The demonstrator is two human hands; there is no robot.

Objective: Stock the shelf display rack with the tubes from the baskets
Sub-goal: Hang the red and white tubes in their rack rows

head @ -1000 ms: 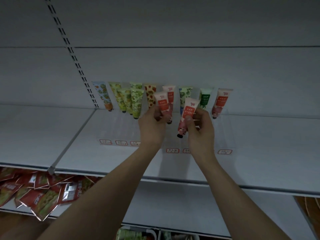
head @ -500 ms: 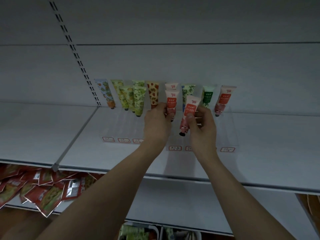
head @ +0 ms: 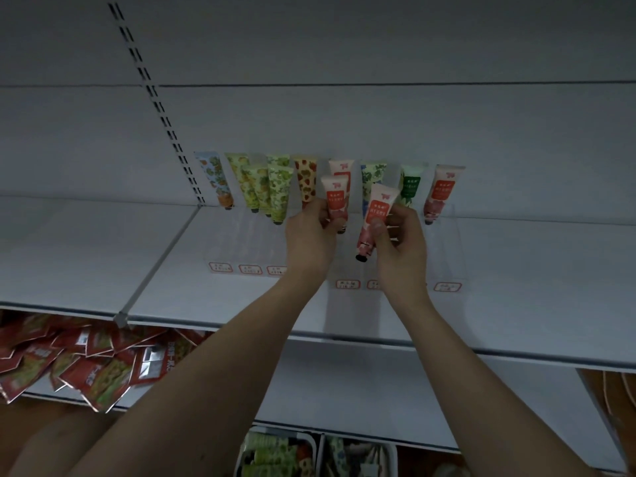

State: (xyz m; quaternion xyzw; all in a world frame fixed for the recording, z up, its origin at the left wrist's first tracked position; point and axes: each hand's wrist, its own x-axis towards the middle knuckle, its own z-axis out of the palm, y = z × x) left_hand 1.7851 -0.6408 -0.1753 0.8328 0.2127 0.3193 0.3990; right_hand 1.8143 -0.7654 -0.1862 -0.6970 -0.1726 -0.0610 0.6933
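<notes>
Since half a second ago the left hand has eased its red-labelled tube a little lower and leftward, so it now stands in front of the matching red tube at the back of the clear display rack rather than level with it. The fingers are curled round the tube's lower end, pinching it upright, cap down.

The right hand sits at about three o'clock from the left one, close beside it. Its thumb and fingers are clamped on a second red tube, which tilts slightly, cap pointing toward six o'clock and hanging clear above the white shelf.

Along the rack's back row, from nine o'clock side to three: a blue patterned tube, several green patterned tubes, a strawberry-print tube, then a blue-green leafy tube, a dark green tube and another red one. Small price labels line the rack's front edge (too small to read).

At seven o'clock, on the lower shelf, lies a heap of red foil packets. At six o'clock, white baskets hold more tubes.
</notes>
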